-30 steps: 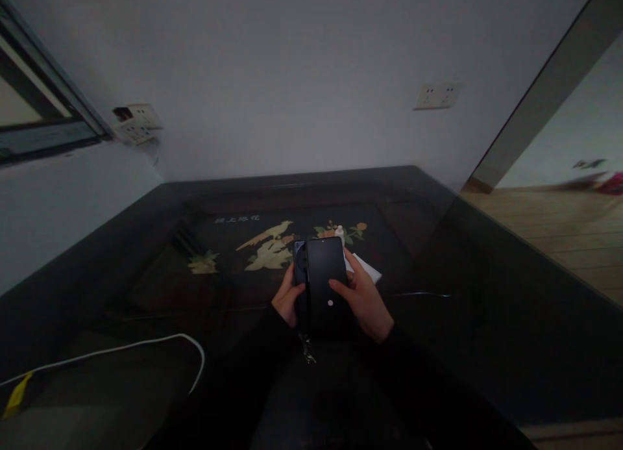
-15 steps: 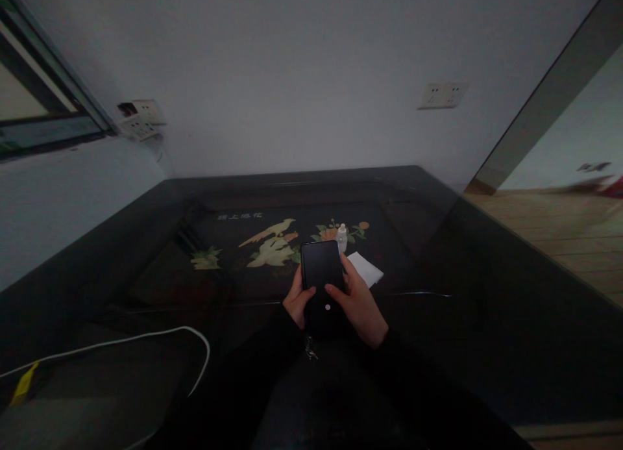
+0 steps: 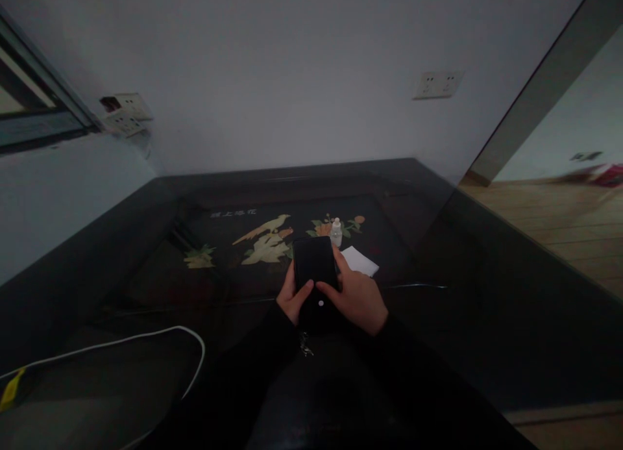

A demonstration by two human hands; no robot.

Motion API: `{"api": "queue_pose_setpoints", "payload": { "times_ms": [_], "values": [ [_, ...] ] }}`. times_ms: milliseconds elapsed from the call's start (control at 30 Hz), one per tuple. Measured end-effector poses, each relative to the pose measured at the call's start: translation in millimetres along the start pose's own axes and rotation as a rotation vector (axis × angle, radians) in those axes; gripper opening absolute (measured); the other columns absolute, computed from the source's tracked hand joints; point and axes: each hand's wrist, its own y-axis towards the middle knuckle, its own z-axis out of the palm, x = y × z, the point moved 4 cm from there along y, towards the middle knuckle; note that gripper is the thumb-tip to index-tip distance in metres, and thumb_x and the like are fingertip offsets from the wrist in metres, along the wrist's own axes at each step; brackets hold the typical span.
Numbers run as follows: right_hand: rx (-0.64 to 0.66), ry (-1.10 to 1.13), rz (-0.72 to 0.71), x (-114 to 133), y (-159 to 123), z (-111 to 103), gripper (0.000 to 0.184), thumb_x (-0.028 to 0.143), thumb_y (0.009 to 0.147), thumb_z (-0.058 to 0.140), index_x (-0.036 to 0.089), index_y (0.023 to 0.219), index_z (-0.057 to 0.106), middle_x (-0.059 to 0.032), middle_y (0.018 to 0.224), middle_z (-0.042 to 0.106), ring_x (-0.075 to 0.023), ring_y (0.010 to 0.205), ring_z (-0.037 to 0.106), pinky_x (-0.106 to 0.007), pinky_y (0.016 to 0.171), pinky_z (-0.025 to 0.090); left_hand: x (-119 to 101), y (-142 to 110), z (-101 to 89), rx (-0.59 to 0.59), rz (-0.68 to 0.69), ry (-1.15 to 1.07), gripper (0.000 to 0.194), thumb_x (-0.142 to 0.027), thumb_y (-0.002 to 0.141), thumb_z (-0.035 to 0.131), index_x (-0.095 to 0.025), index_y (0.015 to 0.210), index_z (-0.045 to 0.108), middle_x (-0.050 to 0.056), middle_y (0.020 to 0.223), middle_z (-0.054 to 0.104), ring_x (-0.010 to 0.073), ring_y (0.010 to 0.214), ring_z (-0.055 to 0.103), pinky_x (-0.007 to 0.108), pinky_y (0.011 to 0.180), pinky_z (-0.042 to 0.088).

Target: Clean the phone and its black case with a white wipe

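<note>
A black smartphone [image 3: 313, 258] with a dark screen is held upright between my two hands. My left hand [image 3: 293, 299] wraps round its left edge, thumb on the lower front. My right hand [image 3: 357, 297] grips the right edge, its thumb also laid over the front. Below the phone a small silvery charm or keys [image 3: 305, 345] can be seen; what it is attached to is too dark to tell. Just behind my right hand lies a folded white paper or cloth [image 3: 359, 262]. A small clear bottle with a white cap [image 3: 336, 232] stands beyond the phone.
The dark glossy table [image 3: 423, 346] carries a bird-and-flower picture [image 3: 265, 249]. A white cable [image 3: 121, 339] with a yellow tag [image 3: 12, 389] curves at the left, near a dark flat surface. Wall sockets [image 3: 438, 85] and a window [image 3: 39, 93] are behind.
The whole view has shifted slightly, so things sit a little further left and higher. My right thumb has moved a little inward on the phone; both hands keep their grip.
</note>
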Motion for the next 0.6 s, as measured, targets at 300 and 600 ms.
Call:
{"api": "queue_pose_setpoints", "payload": {
  "times_ms": [300, 600],
  "values": [
    [0.056, 0.273, 0.032, 7.0, -5.5, 6.6, 0.080, 0.052, 0.075, 0.059, 0.022, 0.141, 0.023, -0.0076, 0.072, 0.065, -0.0281, 0.069, 0.063, -0.045, 0.074, 0.044, -7.1, 2.5, -6.6, -0.063, -0.012, 0.077, 0.073, -0.045, 0.063, 0.070, -0.015, 0.124, 0.042, 0.009, 0.112, 0.062, 0.0219, 0.101, 0.059, 0.031, 0.088, 0.046],
    [0.751, 1.188, 0.182, 10.1, -10.2, 19.8, 0.072, 0.029, 0.075, 0.065, 0.023, 0.136, 0.027, -0.0006, 0.081, 0.066, -0.0165, 0.076, 0.064, -0.034, 0.067, 0.055, -29.3, 12.9, -21.1, -0.084, 0.059, -0.060, 0.068, -0.040, 0.064, 0.070, -0.020, 0.124, 0.044, 0.007, 0.110, 0.062, 0.0215, 0.097, 0.060, 0.032, 0.085, 0.047]
  ]
}}
